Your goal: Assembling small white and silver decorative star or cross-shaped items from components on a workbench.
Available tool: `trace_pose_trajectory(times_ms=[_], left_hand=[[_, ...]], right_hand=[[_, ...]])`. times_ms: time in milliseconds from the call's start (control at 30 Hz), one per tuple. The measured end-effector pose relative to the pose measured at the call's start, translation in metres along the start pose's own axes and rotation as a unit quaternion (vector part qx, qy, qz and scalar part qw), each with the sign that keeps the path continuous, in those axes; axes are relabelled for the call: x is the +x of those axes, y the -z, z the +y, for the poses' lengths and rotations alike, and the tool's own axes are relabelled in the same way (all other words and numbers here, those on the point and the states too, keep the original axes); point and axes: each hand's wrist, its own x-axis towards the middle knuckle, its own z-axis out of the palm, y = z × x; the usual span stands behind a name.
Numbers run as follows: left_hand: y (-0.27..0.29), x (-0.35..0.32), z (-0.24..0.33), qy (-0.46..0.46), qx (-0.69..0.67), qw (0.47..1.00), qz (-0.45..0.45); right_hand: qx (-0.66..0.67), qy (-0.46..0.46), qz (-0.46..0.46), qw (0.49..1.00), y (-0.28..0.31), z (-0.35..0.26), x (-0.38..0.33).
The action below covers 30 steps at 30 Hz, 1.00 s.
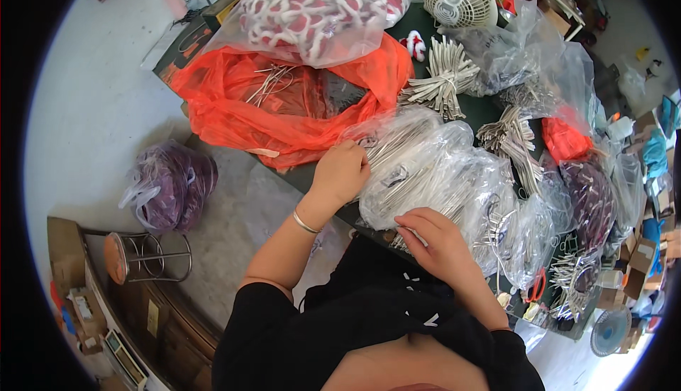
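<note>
A big crinkled clear plastic bag (433, 171) packed with silvery metal rods lies under both hands, its long axis and the rods slanting from the right hand (434, 238), which presses curled fingers on its near edge, up past the left hand (342, 171), gripping its far corner.

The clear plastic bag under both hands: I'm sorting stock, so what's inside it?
The clear plastic bag holds bundles of thin silvery metal pieces. The left hand and right hand cover parts; lower layers are hidden.

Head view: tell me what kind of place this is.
Probably a small workshop or packing room. The table is heaped with clear bags of metal pieces, tied metal bundles and an orange bag; cardboard boxes stand on the floor.
</note>
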Motion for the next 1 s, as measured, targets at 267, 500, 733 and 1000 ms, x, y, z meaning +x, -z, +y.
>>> trace_pose_trajectory(times_ms=[267, 500, 733, 1000], left_hand=[[-0.007, 0.002, -0.005, 0.035, -0.037, 0.998, 0.026], [0.002, 0.007, -0.002, -0.01, 0.051, 0.998, 0.018], [0.037, -0.004, 0.018, 0.0, -0.101, 0.992, 0.069], [0.07, -0.094, 0.165, -0.12, -0.089, 0.985, 0.083]], right_hand=[[-0.009, 0.03, -0.006, 0.999, -0.002, -0.01, -0.016], [-0.02, 0.036, 0.015, 0.999, 0.001, -0.016, -0.054], [-0.015, 0.03, 0.067, 0.997, 0.014, -0.022, -0.091], [0.069, 0.07, 0.22, 0.971, 0.024, -0.042, -0.105]])
